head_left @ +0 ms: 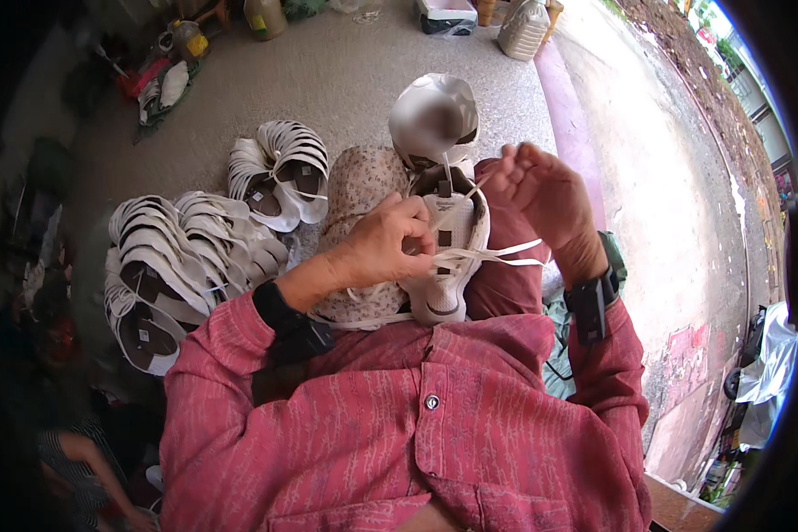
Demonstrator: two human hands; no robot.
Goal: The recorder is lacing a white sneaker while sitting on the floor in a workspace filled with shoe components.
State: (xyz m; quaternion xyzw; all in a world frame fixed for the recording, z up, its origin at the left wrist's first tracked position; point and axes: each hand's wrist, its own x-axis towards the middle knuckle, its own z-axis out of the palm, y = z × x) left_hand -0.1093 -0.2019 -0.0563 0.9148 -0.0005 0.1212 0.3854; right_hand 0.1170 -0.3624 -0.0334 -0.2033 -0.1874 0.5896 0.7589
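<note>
Bent over a white shoe [452,277], resting on the lap with its toe toward the body, between a floral-print bundle [363,191] and the right leg [505,277] in red trousers. Pinching the white laces [510,254] over the front of the shoe with thumb and forefinger of the left hand [386,239]. Holding the right hand [545,199] up beside the shoe with its fingers [504,177] curled near a raised lace; too blurred to tell whether gripping it. Facing a pale, rounded object [417,115] just beyond the shoe. Sitting near a pair of white shoes [305,199] and, closer in on the left, a stack of others [155,253] on the floor [328,84].
</note>
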